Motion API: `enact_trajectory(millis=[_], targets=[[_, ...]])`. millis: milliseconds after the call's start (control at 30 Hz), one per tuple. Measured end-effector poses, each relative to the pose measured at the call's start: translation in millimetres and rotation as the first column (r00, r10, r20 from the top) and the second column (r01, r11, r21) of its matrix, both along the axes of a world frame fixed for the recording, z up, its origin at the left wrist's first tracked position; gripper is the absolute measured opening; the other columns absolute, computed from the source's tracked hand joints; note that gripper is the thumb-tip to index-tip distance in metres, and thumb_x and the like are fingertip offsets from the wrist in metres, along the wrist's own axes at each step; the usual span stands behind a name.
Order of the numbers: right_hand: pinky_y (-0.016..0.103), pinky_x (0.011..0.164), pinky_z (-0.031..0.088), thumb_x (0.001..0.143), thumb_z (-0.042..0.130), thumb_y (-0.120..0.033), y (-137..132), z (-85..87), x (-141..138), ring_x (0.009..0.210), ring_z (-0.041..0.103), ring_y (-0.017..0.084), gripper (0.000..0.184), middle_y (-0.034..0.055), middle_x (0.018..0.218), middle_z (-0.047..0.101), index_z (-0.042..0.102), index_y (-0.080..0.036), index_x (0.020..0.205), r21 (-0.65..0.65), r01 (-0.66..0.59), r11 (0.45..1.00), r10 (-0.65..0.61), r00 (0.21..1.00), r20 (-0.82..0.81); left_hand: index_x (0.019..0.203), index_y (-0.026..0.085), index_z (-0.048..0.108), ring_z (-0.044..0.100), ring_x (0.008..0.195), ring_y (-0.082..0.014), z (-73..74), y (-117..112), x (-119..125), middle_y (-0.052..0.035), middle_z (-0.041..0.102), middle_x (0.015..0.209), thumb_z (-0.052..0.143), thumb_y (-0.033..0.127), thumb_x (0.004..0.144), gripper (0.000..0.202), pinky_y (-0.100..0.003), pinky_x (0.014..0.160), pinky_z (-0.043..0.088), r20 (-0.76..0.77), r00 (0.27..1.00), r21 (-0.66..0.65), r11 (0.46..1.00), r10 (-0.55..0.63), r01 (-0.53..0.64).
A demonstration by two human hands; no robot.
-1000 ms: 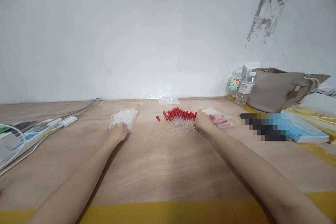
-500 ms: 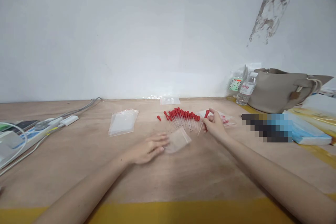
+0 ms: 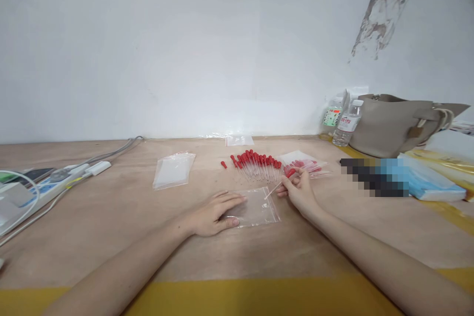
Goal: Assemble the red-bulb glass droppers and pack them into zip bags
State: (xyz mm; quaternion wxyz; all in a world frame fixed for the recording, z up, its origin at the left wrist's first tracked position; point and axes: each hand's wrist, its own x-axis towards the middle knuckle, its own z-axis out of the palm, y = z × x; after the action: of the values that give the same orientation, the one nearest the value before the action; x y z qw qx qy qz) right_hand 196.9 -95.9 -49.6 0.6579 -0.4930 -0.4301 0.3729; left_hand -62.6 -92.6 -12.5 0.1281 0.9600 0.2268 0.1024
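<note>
A clear zip bag (image 3: 255,209) lies flat on the wooden table with its zip edge toward the right. My left hand (image 3: 217,213) rests on the bag's left end, thumb and fingers apart. Between the fingertips of my right hand (image 3: 299,190) is a dropper (image 3: 290,173) with a red bulb. Its thin tube slants down-left, the tip over the bag's zip end. Behind the bag is a pile of red-bulbed droppers (image 3: 259,163), with one loose red bulb (image 3: 223,164) to its left. Bagged droppers (image 3: 305,164) lie just behind my right hand.
A stack of clear bags (image 3: 173,172) is on the left, and a single bag (image 3: 239,141) lies by the wall. Farther left are a power strip (image 3: 48,192) and cables. Two bottles (image 3: 348,123), a grey handbag (image 3: 388,128) and a blue pack (image 3: 425,180) stand right.
My right hand has brought the dropper down and nearer, tilting it toward the bag. The bag has come nearer and lies flatter, with my left hand still at its left end.
</note>
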Motion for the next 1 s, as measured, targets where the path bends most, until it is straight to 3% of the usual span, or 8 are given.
enact_trajectory(millis=[200, 367, 500, 667, 767, 867, 1000], targets=[[0.026, 0.047, 0.05, 0.071, 0.055, -0.033, -10.5, 5.7, -3.2, 0.048, 0.059, 0.013, 0.033, -0.0053, 0.059, 0.055, 0.029, -0.023, 0.088, -0.1, -0.128, 0.987, 0.114, 0.985, -0.132, 0.134, 0.024, 0.023, 0.035, 0.119, -0.0214, 0.1, -1.0, 1.4, -0.0054, 0.038, 0.132, 0.041, 0.043, 0.084, 0.056, -0.037, 0.1, 0.027, 0.03, 0.999, -0.026, 0.999, 0.021, -0.021], [0.023, 0.039, 0.046, 0.068, 0.056, -0.036, -4.3, 9.3, 27.0, 0.042, 0.056, 0.013, 0.037, -0.0078, 0.053, 0.054, 0.029, -0.023, 0.089, -0.01, 0.052, 0.999, -0.053, 0.996, -0.078, 0.134, 0.025, 0.022, 0.034, 0.119, -0.0224, 1.9, -1.7, 1.5, -0.0051, 0.037, 0.133, 0.04, 0.043, 0.084, 0.056, -0.038, 0.1, 0.026, 0.019, 1.0, -0.056, 0.998, 0.022, -0.021], [0.024, 0.038, 0.047, 0.068, 0.056, -0.034, -1.0, 6.7, 33.7, 0.041, 0.055, 0.013, 0.035, -0.0087, 0.052, 0.053, 0.029, -0.024, 0.088, -0.025, 0.07, 0.997, -0.07, 0.997, -0.025, 0.134, 0.025, 0.023, 0.035, 0.119, -0.0221, 1.5, -1.2, 1.0, -0.0049, 0.038, 0.132, 0.041, 0.043, 0.084, 0.055, -0.038, 0.1, 0.026, 0.027, 0.999, -0.048, 0.999, 0.016, -0.015], [0.024, 0.044, 0.048, 0.071, 0.055, -0.032, -9.1, 5.0, 10.7, 0.044, 0.057, 0.012, 0.031, -0.0066, 0.056, 0.055, 0.029, -0.023, 0.085, -0.096, -0.056, 0.994, 0.042, 0.989, -0.14, 0.133, 0.025, 0.023, 0.035, 0.118, -0.0229, 0.7, -1.3, 1.4, -0.005, 0.038, 0.132, 0.041, 0.042, 0.084, 0.055, -0.039, 0.1, 0.026, 0.035, 0.999, -0.04, 0.999, 0.022, -0.02], [0.025, 0.047, 0.049, 0.071, 0.057, -0.035, -17.7, 7.9, 1.2, 0.049, 0.058, 0.012, 0.033, -0.0034, 0.065, 0.059, 0.03, -0.023, 0.085, -0.129, -0.217, 0.968, 0.194, 0.966, -0.171, 0.133, 0.024, 0.024, 0.036, 0.117, -0.0231, -0.5, -0.8, 2.3, -0.0055, 0.038, 0.132, 0.042, 0.042, 0.084, 0.056, -0.039, 0.098, 0.029, 0.055, 0.998, -0.04, 0.999, 0.026, -0.024], [0.021, 0.038, 0.042, 0.068, 0.06, -0.041, -23.4, 10.6, 1.8, 0.044, 0.054, 0.01, 0.036, -0.0029, 0.072, 0.058, 0.033, -0.023, 0.085, -0.142, -0.385, 0.912, 0.384, 0.923, -0.037, 0.133, 0.023, 0.023, 0.037, 0.117, -0.0229, -1.8, 0.6, 2.8, -0.0066, 0.038, 0.132, 0.042, 0.041, 0.084, 0.056, -0.038, 0.097, 0.03, 0.068, 0.998, -0.044, 0.999, 0.019, -0.016], [0.015, 0.035, 0.027, 0.068, 0.061, -0.039, -22.1, 10.7, 9.5, 0.037, 0.038, 0.005, 0.031, -0.0089, 0.051, 0.044, 0.042, -0.02, 0.083, -0.144, -0.447, 0.883, 0.47, 0.848, 0.246, 0.132, 0.021, 0.025, 0.037, 0.116, -0.023, -2.1, 2.5, 3.2, -0.0075, 0.039, 0.13, 0.041, 0.041, 0.084, 0.055, -0.038, 0.097, 0.03, 0.059, 0.998, -0.045, 0.999, 0.017, -0.014]])
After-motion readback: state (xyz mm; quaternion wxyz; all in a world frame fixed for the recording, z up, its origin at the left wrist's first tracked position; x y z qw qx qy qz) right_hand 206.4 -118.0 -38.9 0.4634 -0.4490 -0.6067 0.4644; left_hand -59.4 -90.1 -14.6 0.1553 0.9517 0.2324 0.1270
